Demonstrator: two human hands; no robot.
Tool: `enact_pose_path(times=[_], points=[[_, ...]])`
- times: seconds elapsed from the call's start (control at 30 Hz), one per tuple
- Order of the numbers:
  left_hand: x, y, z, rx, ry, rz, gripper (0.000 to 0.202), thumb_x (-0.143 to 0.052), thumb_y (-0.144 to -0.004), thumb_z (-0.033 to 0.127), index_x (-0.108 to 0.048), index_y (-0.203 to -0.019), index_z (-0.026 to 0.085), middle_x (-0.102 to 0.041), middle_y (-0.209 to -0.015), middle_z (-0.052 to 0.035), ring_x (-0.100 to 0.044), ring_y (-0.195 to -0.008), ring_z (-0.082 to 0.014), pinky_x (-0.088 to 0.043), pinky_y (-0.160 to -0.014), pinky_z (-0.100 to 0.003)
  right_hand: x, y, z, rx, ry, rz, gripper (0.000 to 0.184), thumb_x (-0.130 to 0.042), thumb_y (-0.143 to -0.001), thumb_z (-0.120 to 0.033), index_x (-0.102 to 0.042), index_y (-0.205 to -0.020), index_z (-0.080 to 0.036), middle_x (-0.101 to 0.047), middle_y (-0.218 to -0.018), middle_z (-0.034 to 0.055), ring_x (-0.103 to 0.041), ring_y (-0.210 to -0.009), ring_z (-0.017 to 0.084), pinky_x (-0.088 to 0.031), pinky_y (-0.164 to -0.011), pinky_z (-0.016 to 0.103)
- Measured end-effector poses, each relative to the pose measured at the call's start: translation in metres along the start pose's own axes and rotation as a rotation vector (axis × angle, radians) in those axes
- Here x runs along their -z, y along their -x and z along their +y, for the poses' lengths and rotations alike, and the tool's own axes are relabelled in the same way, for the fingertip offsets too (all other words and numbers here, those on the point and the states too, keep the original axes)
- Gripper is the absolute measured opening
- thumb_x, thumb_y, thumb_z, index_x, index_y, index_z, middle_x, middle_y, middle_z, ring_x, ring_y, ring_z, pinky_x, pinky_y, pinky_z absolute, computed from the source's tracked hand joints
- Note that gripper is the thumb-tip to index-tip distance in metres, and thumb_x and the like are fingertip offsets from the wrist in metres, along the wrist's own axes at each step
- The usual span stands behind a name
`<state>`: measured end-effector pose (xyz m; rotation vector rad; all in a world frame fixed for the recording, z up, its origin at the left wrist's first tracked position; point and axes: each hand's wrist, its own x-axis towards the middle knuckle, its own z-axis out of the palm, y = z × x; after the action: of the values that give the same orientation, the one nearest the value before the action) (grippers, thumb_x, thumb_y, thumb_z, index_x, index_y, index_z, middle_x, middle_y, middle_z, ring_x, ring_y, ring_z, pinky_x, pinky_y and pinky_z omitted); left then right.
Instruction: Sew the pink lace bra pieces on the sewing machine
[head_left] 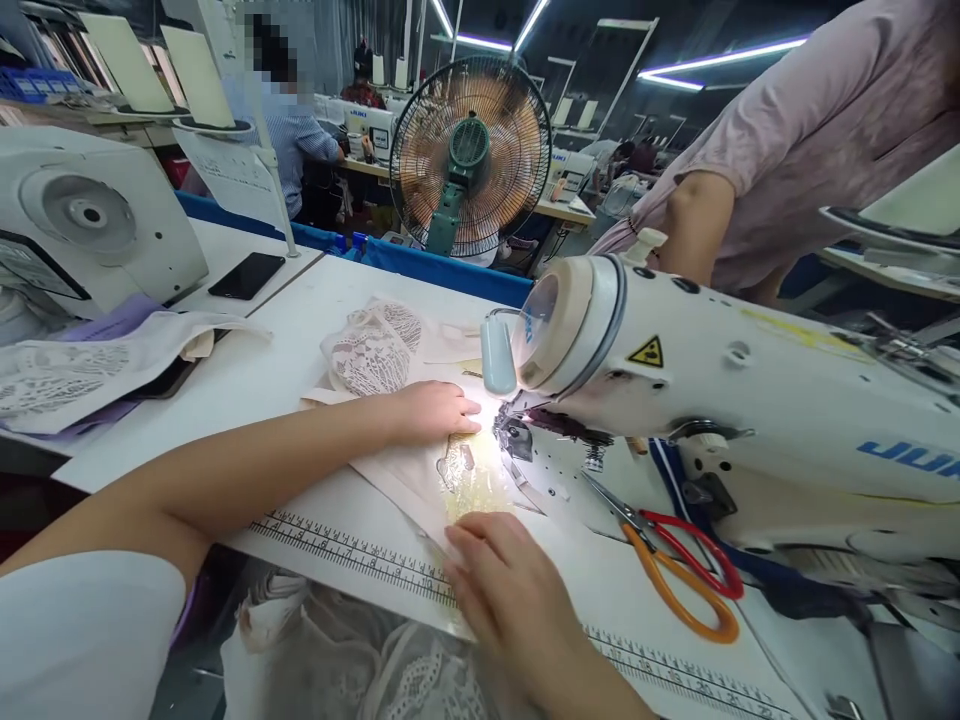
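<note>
The 2 hands are apart, both on a pale fabric piece (397, 465) that lies on the worktop (292, 335), just beside the lit presser foot (516, 440) of a sewing machine (750, 390). The left hand (435, 410) lies flat across the fabric, fingertips near the foot. The right hand (517, 595), closer to the worktop's near edge, has its fingers bent over the end of a yellowish, glossy strip (480, 485). Whether either hand pinches what it touches, I cannot tell. The fabric's lace section (375, 355) spreads toward the far edge. A printed ruler (360, 560) runs along the near edge; scissors (646, 525) with 1 red and 1 orange handle lie between it and the machine. Beyond the far edge stands a fan (471, 150).
</note>
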<state>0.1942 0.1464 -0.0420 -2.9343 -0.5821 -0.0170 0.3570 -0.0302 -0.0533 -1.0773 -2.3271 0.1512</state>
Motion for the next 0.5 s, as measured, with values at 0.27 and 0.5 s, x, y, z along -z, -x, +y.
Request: enact_pose_path(times=[0.27, 0.5], points=[[0.015, 0.043, 0.008, 0.108, -0.007, -0.023, 0.032, -0.047, -0.089, 0.012, -0.060, -0.117, 0.019, -0.058, -0.129, -0.0083, -0.052, -0.114, -0.0212, -0.043, -0.090, -0.031, -0.027, -0.015, -0.018, -0.245, 0.115, -0.261, 0.021, -0.050, -0.079, -0.004, -0.059, -0.093, -0.017, -0.057, -0.086, 0.0073, -0.053, -0.077, 0.020, -0.041, -0.058, 0.027], [0.023, 0.137, 0.008, 0.610, -0.177, -0.165, 0.043, -0.045, -0.085, 0.010, -0.052, -0.127, 0.014, -0.060, -0.117, -0.0155, -0.056, -0.107, -0.0286, -0.043, -0.092, -0.041, -0.013, -0.033, -0.008, -0.409, 0.014, -0.338, 0.015, -0.049, -0.081, -0.007, -0.059, -0.084, -0.019, -0.054, -0.084, 0.0048, -0.051, -0.069, 0.017, -0.034, -0.055, 0.025]])
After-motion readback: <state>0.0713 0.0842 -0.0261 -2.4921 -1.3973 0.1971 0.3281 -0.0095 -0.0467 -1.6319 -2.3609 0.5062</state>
